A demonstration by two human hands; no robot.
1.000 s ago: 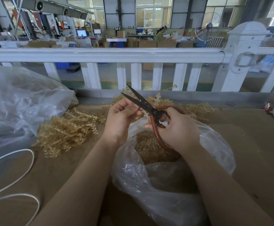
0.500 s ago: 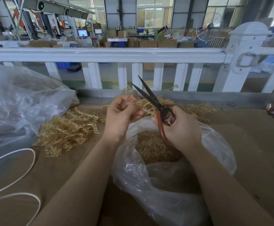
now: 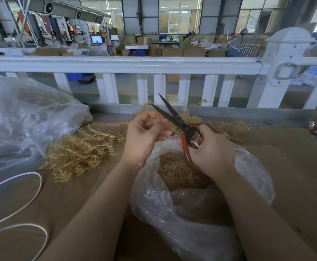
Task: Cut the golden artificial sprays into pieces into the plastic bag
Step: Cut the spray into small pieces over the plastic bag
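Above the plastic bag [image 3: 248, 172], the scissors [image 3: 174, 117] have swung more upright vs a sec ago, blades apart in a V, tips up toward the rail; right hand [image 3: 210, 153] is wrapped round the red handles. Left hand [image 3: 144, 136] has lifted w/ them, fingers curled, pinching a thin gold sprig [image 3: 163, 122] at the blades. I'd say another snip is lined up: cut bits are piled inside the bag, uncut sprays [image 3: 78, 149] left of the bag.

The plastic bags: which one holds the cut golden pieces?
The open bag under both hands, with golden pieces heaped inside. The other bag, at the far left, lies crumpled and shows none.
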